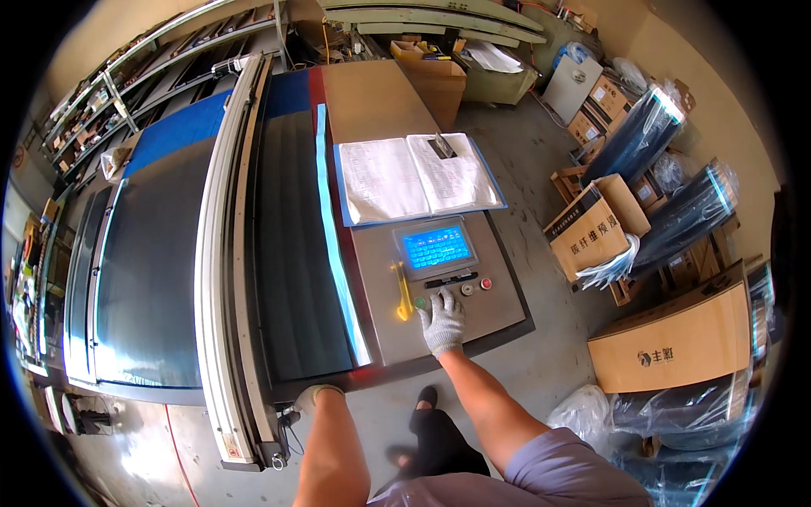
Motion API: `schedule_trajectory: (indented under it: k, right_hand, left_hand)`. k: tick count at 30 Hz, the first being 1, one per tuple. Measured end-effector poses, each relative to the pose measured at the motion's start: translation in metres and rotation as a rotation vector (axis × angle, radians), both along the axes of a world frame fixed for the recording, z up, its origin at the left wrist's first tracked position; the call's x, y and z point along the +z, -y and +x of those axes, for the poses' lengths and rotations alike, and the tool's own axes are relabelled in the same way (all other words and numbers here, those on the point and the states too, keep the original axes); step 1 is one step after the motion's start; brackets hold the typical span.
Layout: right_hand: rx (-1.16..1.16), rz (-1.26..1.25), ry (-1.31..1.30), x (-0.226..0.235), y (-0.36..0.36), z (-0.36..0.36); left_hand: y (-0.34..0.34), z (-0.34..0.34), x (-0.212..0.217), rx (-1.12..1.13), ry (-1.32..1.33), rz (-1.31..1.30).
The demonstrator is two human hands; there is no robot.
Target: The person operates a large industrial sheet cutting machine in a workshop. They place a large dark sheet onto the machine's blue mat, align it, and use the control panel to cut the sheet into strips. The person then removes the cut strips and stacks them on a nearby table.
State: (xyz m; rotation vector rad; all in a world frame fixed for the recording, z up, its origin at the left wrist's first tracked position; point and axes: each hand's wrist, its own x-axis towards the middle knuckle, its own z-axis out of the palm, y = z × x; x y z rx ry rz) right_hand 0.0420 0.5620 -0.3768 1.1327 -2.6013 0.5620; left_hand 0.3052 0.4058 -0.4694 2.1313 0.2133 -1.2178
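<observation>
1 right hand (444,323) at grey panel (497,309), fingers (446,301) parted, left hand (316,395), can't tell fingers, cartons (684,334) at right

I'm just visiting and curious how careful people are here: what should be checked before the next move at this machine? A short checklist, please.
1. Screen lit: ok, it shows blue.
2. Right hand off the green button: cannot tell, the fingertips are right beside it.
3. Red button uncovered: ok.
4. Left hand well away from the long metal beam: not ok, it looks close to the near end.
5. Papers clear of the beam: ok.
6. Loose things off the control top: not ok, a yellow tool and black pen lie there.
</observation>
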Motion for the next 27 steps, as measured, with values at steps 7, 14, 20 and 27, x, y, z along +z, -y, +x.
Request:
schedule_trajectory:
  k: [7,14,20,27]
  right_hand:
    - [0.012,-0.003,0.03,0.001,0.0,-0.001]
    - [0.004,-0.029,0.042,0.002,-0.001,-0.001]
    - [0.006,0.018,0.055,0.003,-0.001,-0.001]
    - [0.004,0.011,0.021,-0.001,-0.002,-0.003]
  left_hand:
    - [-0.001,0.001,0.0,0.018,0.005,0.012]
    - [-0.004,0.002,-0.001,0.031,0.01,0.019]
    - [-0.007,0.005,-0.003,0.04,0.017,0.02]
    - [-0.009,0.006,-0.004,0.047,0.017,0.024]
